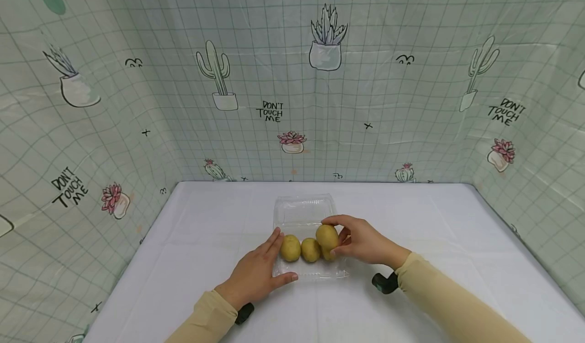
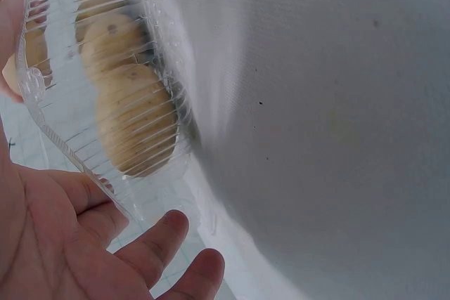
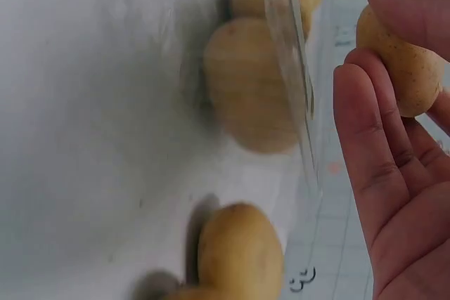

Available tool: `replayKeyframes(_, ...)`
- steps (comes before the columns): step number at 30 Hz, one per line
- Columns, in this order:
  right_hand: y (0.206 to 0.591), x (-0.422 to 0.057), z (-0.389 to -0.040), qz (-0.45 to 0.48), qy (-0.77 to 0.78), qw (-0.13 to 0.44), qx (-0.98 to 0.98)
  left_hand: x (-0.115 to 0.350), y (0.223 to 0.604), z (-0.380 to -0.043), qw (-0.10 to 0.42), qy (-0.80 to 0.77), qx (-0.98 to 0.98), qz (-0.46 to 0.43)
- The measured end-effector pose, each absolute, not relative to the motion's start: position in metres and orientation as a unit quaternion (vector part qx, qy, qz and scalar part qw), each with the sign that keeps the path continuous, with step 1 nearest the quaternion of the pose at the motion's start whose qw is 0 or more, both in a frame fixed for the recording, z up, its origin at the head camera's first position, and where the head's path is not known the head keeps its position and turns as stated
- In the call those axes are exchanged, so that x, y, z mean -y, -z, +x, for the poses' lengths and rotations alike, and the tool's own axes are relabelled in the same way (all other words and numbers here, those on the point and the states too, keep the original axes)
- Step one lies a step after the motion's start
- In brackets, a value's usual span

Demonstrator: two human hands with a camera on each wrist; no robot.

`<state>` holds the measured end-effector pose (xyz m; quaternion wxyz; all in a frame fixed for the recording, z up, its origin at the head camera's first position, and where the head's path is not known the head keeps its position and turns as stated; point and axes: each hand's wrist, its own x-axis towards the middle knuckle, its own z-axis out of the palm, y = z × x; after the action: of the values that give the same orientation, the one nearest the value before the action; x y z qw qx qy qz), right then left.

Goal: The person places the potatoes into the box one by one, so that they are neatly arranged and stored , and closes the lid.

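A clear plastic clamshell container (image 1: 305, 212) lies with its lid folded back on the table. Three potatoes sit in a row inside it: one at the left (image 1: 290, 248), one in the middle (image 1: 311, 250), and one at the right partly hidden. Above that right one, my right hand (image 1: 363, 239) pinches another potato (image 3: 404, 61) between thumb and fingers. My left hand (image 1: 256, 269) spreads along the container's left side, fingers fairly straight, thumb at the front edge. The left wrist view shows potatoes (image 2: 137, 121) through the ribbed plastic wall.
In the right wrist view, another potato (image 3: 240, 254) and part of one more lie beyond the container's side; the head view does not show them. A white cloth covers the table (image 1: 219, 216). Patterned curtain walls (image 1: 292, 79) stand at the back and both sides.
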<state>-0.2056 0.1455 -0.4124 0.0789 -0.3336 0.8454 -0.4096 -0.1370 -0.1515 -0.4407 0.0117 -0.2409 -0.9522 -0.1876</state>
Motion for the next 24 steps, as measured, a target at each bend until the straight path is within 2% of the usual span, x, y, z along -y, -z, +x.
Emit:
replayKeyframes(13,0.422,-0.104,-0.195,-0.377,0.379,0.098,-0.840,0.152,0.443,-0.137,0.025,0.186,0.950,-0.247)
replayKeyframes(24,0.433,-0.088,-0.195,-0.402,0.385,0.115,-0.823,0.152,0.442,-0.136,0.028,0.190,0.949,-0.251)
